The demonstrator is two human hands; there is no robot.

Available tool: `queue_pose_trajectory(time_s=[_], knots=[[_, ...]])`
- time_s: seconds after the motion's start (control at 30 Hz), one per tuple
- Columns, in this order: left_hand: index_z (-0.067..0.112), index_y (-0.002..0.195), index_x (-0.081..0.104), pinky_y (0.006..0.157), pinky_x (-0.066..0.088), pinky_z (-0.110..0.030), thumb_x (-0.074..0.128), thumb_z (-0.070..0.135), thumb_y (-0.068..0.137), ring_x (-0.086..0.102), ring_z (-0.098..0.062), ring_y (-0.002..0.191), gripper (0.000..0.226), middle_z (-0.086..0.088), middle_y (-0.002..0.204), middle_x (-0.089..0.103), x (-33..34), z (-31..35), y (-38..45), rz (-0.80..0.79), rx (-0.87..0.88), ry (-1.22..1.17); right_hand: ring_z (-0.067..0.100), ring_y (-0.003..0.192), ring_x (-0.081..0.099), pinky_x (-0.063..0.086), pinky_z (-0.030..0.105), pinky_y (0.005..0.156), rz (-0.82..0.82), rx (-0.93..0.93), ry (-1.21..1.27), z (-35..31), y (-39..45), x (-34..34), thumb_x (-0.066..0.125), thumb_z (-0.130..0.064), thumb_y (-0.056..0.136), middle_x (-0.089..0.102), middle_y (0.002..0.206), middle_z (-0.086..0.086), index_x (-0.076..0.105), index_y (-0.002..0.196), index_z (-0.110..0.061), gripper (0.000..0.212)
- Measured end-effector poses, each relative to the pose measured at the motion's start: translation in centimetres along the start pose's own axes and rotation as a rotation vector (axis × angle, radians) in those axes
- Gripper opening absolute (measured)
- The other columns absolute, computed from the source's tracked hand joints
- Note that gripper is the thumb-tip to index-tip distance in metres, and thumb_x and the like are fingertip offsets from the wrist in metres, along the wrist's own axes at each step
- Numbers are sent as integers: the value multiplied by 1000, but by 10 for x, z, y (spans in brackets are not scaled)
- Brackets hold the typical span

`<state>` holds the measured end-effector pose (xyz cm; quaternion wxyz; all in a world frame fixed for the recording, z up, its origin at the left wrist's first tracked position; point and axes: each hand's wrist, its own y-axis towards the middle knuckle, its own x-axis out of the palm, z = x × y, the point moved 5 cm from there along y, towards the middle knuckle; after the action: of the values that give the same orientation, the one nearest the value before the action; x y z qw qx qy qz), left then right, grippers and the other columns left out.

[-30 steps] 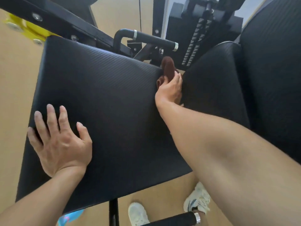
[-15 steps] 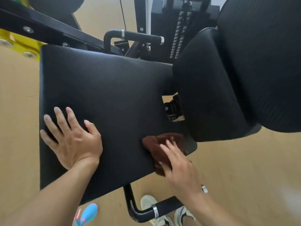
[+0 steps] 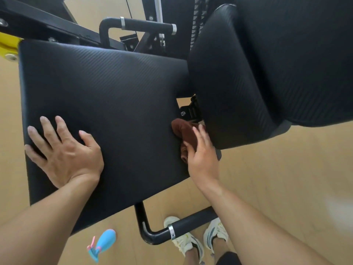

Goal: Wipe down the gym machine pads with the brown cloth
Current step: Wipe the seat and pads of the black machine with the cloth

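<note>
While the left hand [image 3: 65,155] lies flat on the near left part of the black seat pad [image 3: 107,104], its fingers [image 3: 47,129] straight and spread with the palm down, the right hand [image 3: 202,157] works at the pad's right edge. The right hand's fingers [image 3: 200,136] are nearly straight and press the brown cloth [image 3: 183,131] against that edge; the thumb lies along the cloth's lower side, and whether it curls round the fabric cannot be told. The cloth is bunched, sitting at the seat pad's right rim, just beside the lower end of the black backrest pad [image 3: 238,83], close under a black metal bracket [image 3: 191,110] in the gap between the two pads.

Both pads have a fine ribbed texture. Behind the seat pad runs a black handle bar [image 3: 145,25] with silver collars, and a yellow fitting [image 3: 7,48] shows at the far left edge. Below the seat pad a second curved black handle [image 3: 172,228] with a silver collar sticks out over the tan floor [image 3: 277,178]. The person's white sneakers [image 3: 191,240] stand on the floor by that handle, and a blue and pink spray bottle [image 3: 103,243] is seen near the bottom, left of the handle.
</note>
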<state>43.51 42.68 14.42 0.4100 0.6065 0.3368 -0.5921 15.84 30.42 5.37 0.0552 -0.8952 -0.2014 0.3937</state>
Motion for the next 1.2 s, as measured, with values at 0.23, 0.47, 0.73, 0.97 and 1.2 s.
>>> queue_pose_trajectory(time_s=[0.23, 0.47, 0.73, 0.97, 1.2], knots=[[19, 157, 22, 122, 11, -61, 27, 45, 99, 6, -33, 155, 64, -6, 168, 14, 1, -3, 1, 2, -13, -26, 16, 155, 24, 36, 46, 121, 115, 224, 116, 25, -41, -2, 48, -39, 104, 37, 163, -6, 37, 156, -23, 56], [18, 157, 21, 122, 9, -61, 27, 44, 99, 5, -33, 155, 64, -7, 168, 14, 3, -3, 0, 0, -15, 0, 21, 141, 46, 42, 43, 117, 73, 85, 54, 22, -10, -2, 35, -58, 99, 45, 157, -9, 40, 155, -23, 66], [19, 157, 24, 122, 12, -60, 25, 45, 98, 10, -34, 155, 64, -6, 168, 16, 1, -1, -1, 28, -14, 9, 15, 154, 28, 30, 47, 123, -57, -320, -26, 14, -9, -7, 55, -27, 101, 44, 159, -5, 49, 150, -17, 50], [17, 158, 26, 124, 6, -55, 29, 42, 99, 6, -30, 156, 64, -6, 168, 17, -5, 4, -4, 22, -22, 46, 9, 158, 8, 4, 33, 127, -156, -473, -51, -30, -54, 26, 57, -35, 101, 36, 163, -9, 42, 153, -28, 55], [17, 157, 28, 124, 7, -55, 35, 40, 99, 6, -29, 156, 63, -6, 168, 19, -1, 1, -1, 17, -33, 40, 18, 156, 21, 32, 45, 123, 232, 117, 126, -25, -10, 21, 54, -32, 104, 44, 159, -3, 49, 149, -18, 47]])
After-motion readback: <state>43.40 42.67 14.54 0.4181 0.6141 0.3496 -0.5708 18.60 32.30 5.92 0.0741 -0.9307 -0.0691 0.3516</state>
